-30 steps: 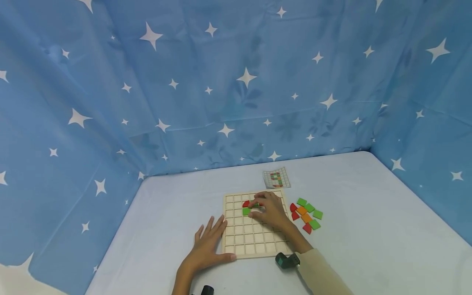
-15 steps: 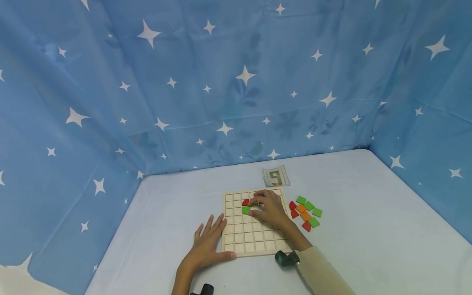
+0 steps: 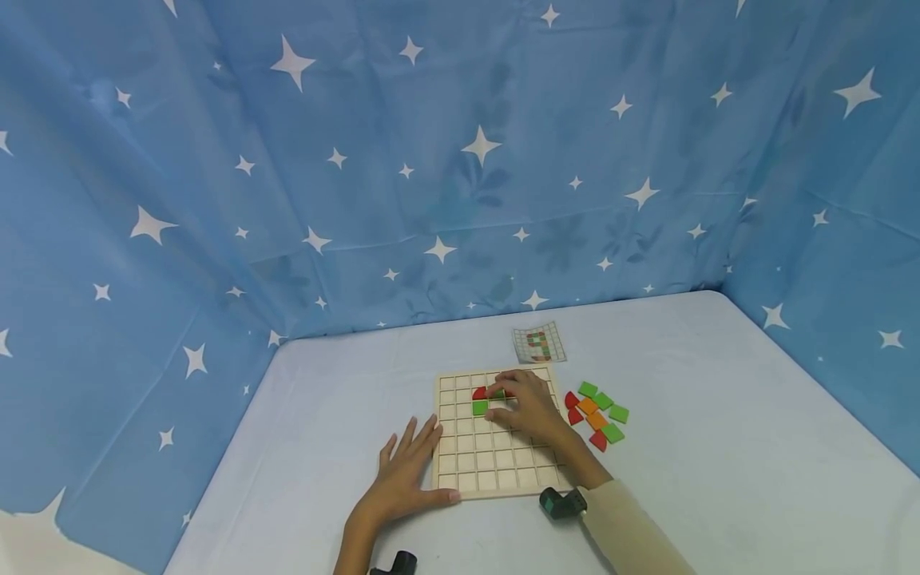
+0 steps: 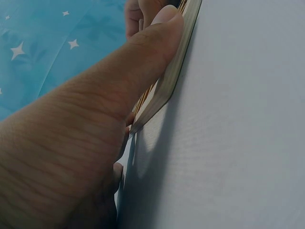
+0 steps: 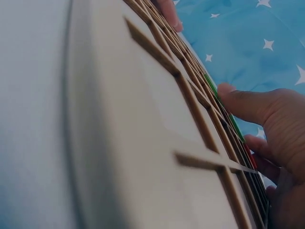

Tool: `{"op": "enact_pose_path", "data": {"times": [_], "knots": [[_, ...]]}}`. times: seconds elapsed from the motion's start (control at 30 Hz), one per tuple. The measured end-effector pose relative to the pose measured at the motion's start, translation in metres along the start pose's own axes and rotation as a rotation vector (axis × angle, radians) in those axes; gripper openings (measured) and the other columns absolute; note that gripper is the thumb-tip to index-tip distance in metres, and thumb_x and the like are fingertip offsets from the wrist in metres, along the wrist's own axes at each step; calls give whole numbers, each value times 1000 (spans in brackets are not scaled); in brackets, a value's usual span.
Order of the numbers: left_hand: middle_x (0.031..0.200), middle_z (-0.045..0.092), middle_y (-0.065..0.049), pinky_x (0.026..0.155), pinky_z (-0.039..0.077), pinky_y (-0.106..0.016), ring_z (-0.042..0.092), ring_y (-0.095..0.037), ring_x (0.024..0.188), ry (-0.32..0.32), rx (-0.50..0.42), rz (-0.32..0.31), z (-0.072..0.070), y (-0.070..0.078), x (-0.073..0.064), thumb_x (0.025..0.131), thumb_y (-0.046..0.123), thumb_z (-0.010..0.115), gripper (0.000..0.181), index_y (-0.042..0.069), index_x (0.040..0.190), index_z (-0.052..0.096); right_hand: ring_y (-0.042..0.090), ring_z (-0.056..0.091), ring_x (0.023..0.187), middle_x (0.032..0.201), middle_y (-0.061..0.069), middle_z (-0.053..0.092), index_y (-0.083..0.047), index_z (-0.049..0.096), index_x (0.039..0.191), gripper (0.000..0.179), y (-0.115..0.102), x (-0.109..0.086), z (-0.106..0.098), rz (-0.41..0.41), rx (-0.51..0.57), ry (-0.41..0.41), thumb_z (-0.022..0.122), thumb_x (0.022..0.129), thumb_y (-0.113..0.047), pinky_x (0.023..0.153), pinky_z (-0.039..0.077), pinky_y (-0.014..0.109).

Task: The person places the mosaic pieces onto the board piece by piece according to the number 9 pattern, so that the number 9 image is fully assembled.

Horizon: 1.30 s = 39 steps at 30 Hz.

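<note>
1. Head: the left hand [image 3: 404,483] lies spread along the left edge of the gridded board [image 3: 476,463] on the white table [image 3: 338,399]; the right hand [image 3: 528,406] curves over it beside a green square [image 3: 480,408]; whether it grips anything, I cannot tell.
2. Left wrist: the thumb [image 4: 147,50] touches the board's rim.
3. Right wrist: thumb and fingers stand apart.

Board [image 3: 474,443] on table [image 3: 719,415], card [image 3: 539,343] behind, loose tiles [image 3: 597,421] right

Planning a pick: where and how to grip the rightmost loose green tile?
Likely a pinch on two opposite edges, from above and the right: the rightmost loose green tile lies flat, looks square, and its right side faces out from the other loose tiles.
</note>
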State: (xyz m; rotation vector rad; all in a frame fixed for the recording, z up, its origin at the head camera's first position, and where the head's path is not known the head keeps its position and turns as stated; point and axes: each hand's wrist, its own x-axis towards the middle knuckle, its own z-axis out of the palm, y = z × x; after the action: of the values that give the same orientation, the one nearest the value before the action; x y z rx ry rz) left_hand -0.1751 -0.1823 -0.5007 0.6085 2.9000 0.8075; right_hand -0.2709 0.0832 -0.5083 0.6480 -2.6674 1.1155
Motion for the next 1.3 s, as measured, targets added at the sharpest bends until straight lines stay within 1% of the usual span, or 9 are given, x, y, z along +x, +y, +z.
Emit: {"op": "enact_pose_path", "data": {"times": [0.13,0.23,0.47,0.67,0.8,0.9,1.0,1.17,1.3], "knots": [[164,21,-2,115,5,-65,8,-37,152,8,4,-1,0,-1,1,73,68,70,105,14,154,31,35,51,123,127,13,63,-16,73,105,29,1,-1,-4,-61,56,8,79,81,-31,105,29,67],[164,21,-2,115,5,-65,8,-37,152,11,3,1,1,-1,1,73,68,70,105,15,154,31,35,54,120,125,14,64,-12,72,107,28,1,-2,-8,-101,81,11,78,83,-26,104,36,63],[164,19,-2,115,5,-66,7,-37,152,-5,-12,10,1,-1,-1,73,66,71,105,14,155,30,32,59,119,123,13,66,-8,70,110,29,2,-6,-18,-82,151,5,75,86,-22,99,48,52],[164,19,-2,116,3,-64,6,-36,153,-5,-11,1,-1,0,-1,74,66,71,105,14,155,29,29,61,112,112,8,70,-7,72,103,21,7,-6,-27,-113,151,66,75,86,-18,96,49,52],[164,19,-2,116,3,-65,6,-36,152,-6,-22,3,-2,2,0,74,65,72,104,14,155,29,37,58,116,107,10,71,-4,72,100,17,13,-7,-36,-130,130,159,75,85,-12,102,42,58],[164,18,-2,116,3,-65,6,-36,152,-14,-22,9,-1,2,0,74,64,71,104,14,155,28,42,55,116,109,17,71,-1,72,98,15,18,-11,-48,-96,116,239,74,85,-9,102,38,62],[164,18,-1,116,4,-65,6,-36,152,-16,-11,11,-1,2,0,74,65,71,105,15,155,28,41,55,113,110,19,71,-1,72,96,12,22,-15,-60,-15,77,297,73,86,-8,99,40,60],[164,19,-2,116,4,-65,6,-37,152,-9,-10,11,-2,2,-1,74,64,72,105,14,155,29,40,50,115,114,21,68,-3,72,100,15,34,-20,-77,190,-5,342,70,90,-14,99,38,61],[164,19,-2,116,3,-65,6,-36,153,-9,-15,4,-3,1,-2,74,64,72,104,14,155,29,42,46,119,122,22,64,-6,70,105,21,44,-26,-88,363,-56,329,67,92,-22,97,36,68]]}}
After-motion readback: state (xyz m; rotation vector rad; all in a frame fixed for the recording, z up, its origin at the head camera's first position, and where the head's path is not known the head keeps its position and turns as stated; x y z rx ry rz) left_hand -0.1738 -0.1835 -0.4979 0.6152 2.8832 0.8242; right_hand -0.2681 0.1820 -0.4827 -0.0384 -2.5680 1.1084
